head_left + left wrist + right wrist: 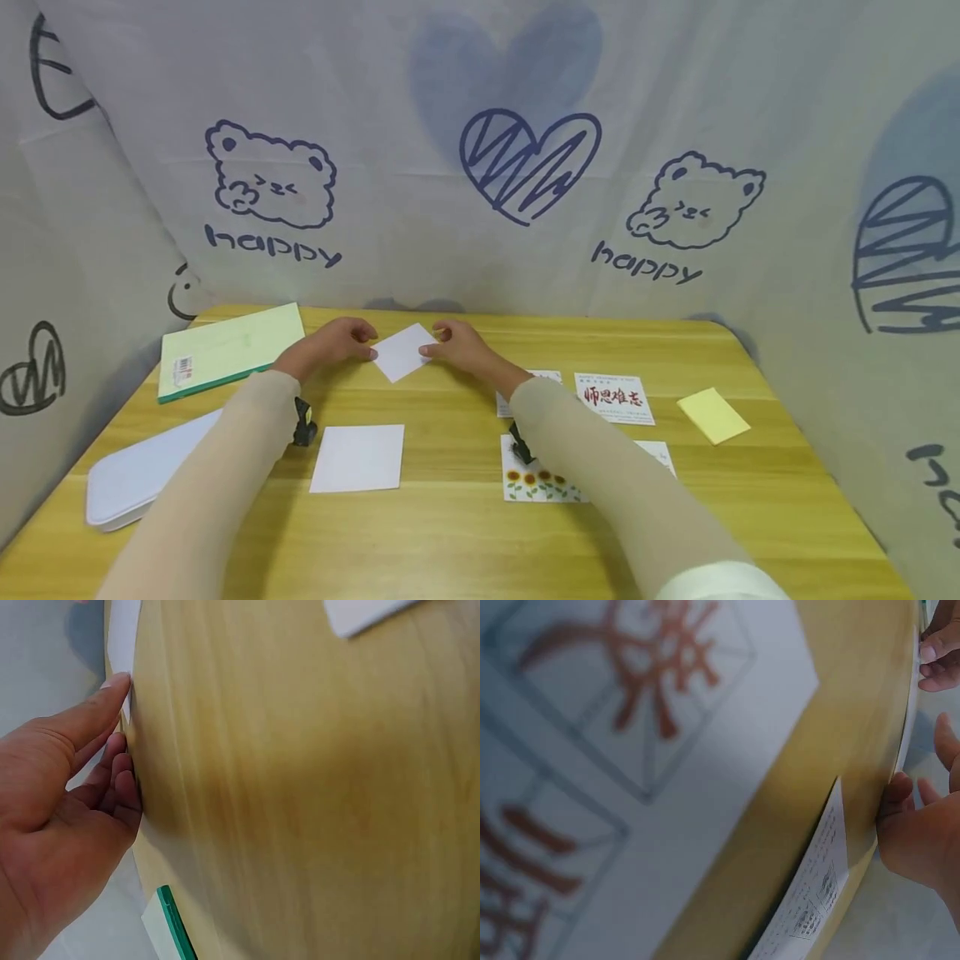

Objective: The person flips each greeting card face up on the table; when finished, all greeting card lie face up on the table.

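Since both hands are on it, white card point(402, 357): turned diamond-wise near the back of the table point(442, 533), can't really tell if it's flat or slightly lifted.
Left hand point(336, 343): looks like a light pinch on the left corner, thumb at the edge, other fingers curled.
Right hand point(468, 348): pinching the opposite side, thumb on top; whatever the fingertips do underneath is hidden.
Slip risk: my money's on the left side, there's barely any corner in there.
Crease risk: seems like thin stuff, so pushing the hands together could buckle it, and an uneven tug might bend a corner.
Right sleeve point(600, 467): right over the sunflower card point(528, 482), so a low pull back could drag that around.
Square white sheet point(357, 458): lying loose just beside the left wrist camera point(305, 423), which could bump it askew if that arm drops.
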Available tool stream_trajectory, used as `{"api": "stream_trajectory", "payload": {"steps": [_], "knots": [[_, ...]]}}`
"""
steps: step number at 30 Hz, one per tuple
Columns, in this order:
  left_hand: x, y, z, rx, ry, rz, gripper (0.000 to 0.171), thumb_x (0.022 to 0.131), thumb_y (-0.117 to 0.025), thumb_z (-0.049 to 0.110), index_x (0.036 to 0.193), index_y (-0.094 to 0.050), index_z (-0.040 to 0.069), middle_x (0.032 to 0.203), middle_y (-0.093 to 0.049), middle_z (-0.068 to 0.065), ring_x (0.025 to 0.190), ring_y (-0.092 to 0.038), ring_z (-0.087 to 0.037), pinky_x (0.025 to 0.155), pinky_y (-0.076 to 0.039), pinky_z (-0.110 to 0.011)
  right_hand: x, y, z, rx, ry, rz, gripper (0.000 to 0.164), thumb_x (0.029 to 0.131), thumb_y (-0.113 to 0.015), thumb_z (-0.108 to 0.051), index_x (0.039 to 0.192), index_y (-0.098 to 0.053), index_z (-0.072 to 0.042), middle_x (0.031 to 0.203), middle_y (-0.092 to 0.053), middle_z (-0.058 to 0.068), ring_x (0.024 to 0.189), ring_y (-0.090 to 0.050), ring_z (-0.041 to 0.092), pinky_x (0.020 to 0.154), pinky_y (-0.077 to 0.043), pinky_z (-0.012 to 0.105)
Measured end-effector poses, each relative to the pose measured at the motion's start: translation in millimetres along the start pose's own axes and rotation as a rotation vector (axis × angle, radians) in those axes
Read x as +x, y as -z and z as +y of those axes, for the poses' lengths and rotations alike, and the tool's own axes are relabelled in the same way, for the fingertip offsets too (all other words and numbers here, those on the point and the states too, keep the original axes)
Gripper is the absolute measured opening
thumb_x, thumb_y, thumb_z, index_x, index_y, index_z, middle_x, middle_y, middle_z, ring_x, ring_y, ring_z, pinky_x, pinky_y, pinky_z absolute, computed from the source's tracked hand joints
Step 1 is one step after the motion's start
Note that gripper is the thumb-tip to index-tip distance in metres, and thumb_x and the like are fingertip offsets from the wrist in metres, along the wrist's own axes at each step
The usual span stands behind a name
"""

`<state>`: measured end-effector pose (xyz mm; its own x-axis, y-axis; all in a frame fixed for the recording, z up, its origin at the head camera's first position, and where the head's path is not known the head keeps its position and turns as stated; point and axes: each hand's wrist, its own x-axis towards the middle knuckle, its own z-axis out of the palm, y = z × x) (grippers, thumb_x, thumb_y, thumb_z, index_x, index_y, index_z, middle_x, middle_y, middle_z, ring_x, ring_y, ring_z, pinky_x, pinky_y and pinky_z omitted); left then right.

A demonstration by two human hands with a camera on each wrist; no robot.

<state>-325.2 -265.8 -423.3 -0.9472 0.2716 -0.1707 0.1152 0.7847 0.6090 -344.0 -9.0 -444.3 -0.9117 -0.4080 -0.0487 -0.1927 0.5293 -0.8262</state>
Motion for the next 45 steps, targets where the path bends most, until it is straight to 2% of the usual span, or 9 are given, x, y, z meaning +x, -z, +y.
{"api": "stream_trajectory", "payload": {"steps": [3, 6, 8, 10, 13, 16, 22, 38, 45], "knots": [[1.8, 0.0, -2.6, 0.001, -0.017, 0.002, 0.039, 0.096, -0.068, 0.016, 0.127, -0.058, -0.006, 0.125, -0.059, -0.023, 0.112, -0.052, -0.033, 0.107, -0.04, -0.051, 3, -3, -1, -0.057, 0.017, 0.022, 0.043, 0.089, -0.079, -0.026, 0.113, -0.061, 0.005, 0.103, -0.059, 0.011, 0.095, -0.052, 0.019, 0.087, -0.045, 0.03], [4.1, -0.9, -4.9, -0.004, -0.029, 0.005, 0.035, 0.097, -0.068, 0.015, 0.123, -0.06, -0.006, 0.121, -0.059, -0.022, 0.108, -0.051, -0.031, 0.103, -0.041, -0.049, 5, -6, -1, -0.135, 0.047, 0.037, 0.046, 0.085, -0.082, -0.023, 0.08, -0.043, -0.001, 0.075, -0.036, 0.003, 0.072, -0.033, 0.015, 0.069, -0.03, 0.026], [4.7, -1.7, -5.0, -0.011, -0.032, 0.003, 0.033, 0.097, -0.067, 0.015, 0.122, -0.06, -0.006, 0.119, -0.059, -0.022, 0.107, -0.051, -0.031, 0.102, -0.041, -0.049, 7, -8, -1, -0.177, 0.053, 0.048, 0.056, 0.083, -0.084, -0.022, 0.074, -0.031, -0.006, 0.071, -0.024, 0.001, 0.068, -0.025, 0.014, 0.065, -0.023, 0.026], [5.3, -2.5, -5.0, -0.015, -0.029, 0.003, 0.033, 0.097, -0.068, 0.015, 0.121, -0.06, -0.006, 0.119, -0.059, -0.022, 0.107, -0.051, -0.031, 0.102, -0.041, -0.05, 8, -11, 0, -0.223, 0.037, 0.062, 0.05, 0.082, -0.085, -0.022, 0.072, -0.038, -0.007, 0.07, -0.031, 0.0, 0.068, -0.032, 0.014, 0.064, -0.028, 0.025], [5.9, -3.4, -5.9, -0.019, -0.024, 0.0, 0.033, 0.097, -0.067, 0.015, 0.121, -0.06, -0.006, 0.12, -0.059, -0.022, 0.108, -0.051, -0.032, 0.103, -0.041, -0.05, 7, -13, -2, -0.26, 0.0, 0.072, 0.032, 0.084, -0.084, -0.023, 0.094, -0.065, 0.001, 0.091, -0.06, 0.008, 0.091, -0.055, 0.019, 0.083, -0.047, 0.027], [6.4, -3.6, -7.4, -0.02, -0.024, -0.005, 0.033, 0.097, -0.067, 0.016, 0.121, -0.06, -0.006, 0.12, -0.059, -0.022, 0.108, -0.051, -0.032, 0.104, -0.041, -0.051, 3, -13, -6, -0.256, -0.048, 0.075, 0.054, 0.085, -0.083, -0.025, 0.129, -0.064, 0.001, 0.131, -0.061, 0.017, 0.125, -0.054, 0.028, 0.108, -0.044, 0.038], [4.6, -2.6, -3.0, -0.021, 0.005, -0.028, 0.041, 0.096, -0.069, 0.021, 0.126, -0.06, -0.005, 0.124, -0.059, -0.021, 0.109, -0.052, -0.031, 0.106, -0.041, -0.05, 2, -14, -9, -0.244, -0.105, 0.079, 0.052, 0.086, -0.082, -0.026, 0.13, -0.065, -0.003, 0.135, -0.058, 0.015, 0.127, -0.055, 0.028, 0.108, -0.045, 0.038], [5.1, -4.8, 11.3, -0.07, 0.085, -0.008, 0.037, 0.097, -0.065, 0.013, 0.129, -0.06, -0.005, 0.127, -0.06, -0.023, 0.11, -0.052, -0.033, 0.109, -0.04, -0.051, 5, -20, -7, -0.319, -0.115, 0.108, 0.058, 0.085, -0.081, -0.035, 0.132, -0.063, -0.006, 0.135, -0.055, 0.015, 0.122, -0.057, 0.027, 0.105, -0.046, 0.037], [5.9, -3.2, 15.6, -0.089, 0.065, 0.006, 0.039, 0.098, -0.059, 0.008, 0.134, -0.055, -0.008, 0.133, -0.058, -0.029, 0.116, -0.057, -0.039, 0.107, -0.044, -0.052, 3, -19, -11, -0.331, -0.139, 0.103, 0.055, 0.086, -0.08, -0.036, 0.13, -0.065, -0.008, 0.135, -0.054, 0.013, 0.121, -0.057, 0.027, 0.104, -0.046, 0.038]]}}
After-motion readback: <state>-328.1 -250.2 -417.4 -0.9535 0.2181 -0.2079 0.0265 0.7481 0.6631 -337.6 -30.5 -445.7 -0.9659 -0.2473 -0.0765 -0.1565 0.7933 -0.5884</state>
